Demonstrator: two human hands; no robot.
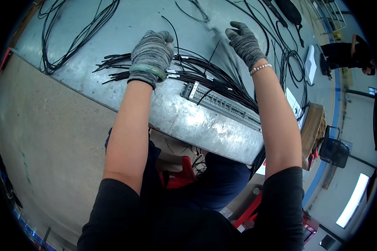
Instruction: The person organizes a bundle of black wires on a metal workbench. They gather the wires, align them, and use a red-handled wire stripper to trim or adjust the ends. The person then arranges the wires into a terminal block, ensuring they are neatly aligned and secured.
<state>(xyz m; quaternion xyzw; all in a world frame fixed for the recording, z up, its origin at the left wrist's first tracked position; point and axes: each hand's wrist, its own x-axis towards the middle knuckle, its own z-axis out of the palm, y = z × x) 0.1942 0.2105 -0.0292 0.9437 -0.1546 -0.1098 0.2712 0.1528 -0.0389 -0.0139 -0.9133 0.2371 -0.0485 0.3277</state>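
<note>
My left hand (152,54), in a grey knit glove with a green bangle at the wrist, is closed above a bundle of black cables (222,79). What its fingers hold, if anything, is hidden. A thin black strand (174,33) curves up beside it. My right hand (246,44), gloved too, is raised farther right with bent fingers apart and nothing visible between them. Pale translucent strips (227,52) lie just left of it. In front of the cables rests a long grey terminal strip (226,107), with a black tie across it.
Coiled black cables (77,44) lie on the metal table (176,121) at the far left, with more loops (289,58) at the right. A cardboard box (313,125) stands beyond the right edge. Below are a red stool (184,171) and my legs. Another person (349,50) is at far right.
</note>
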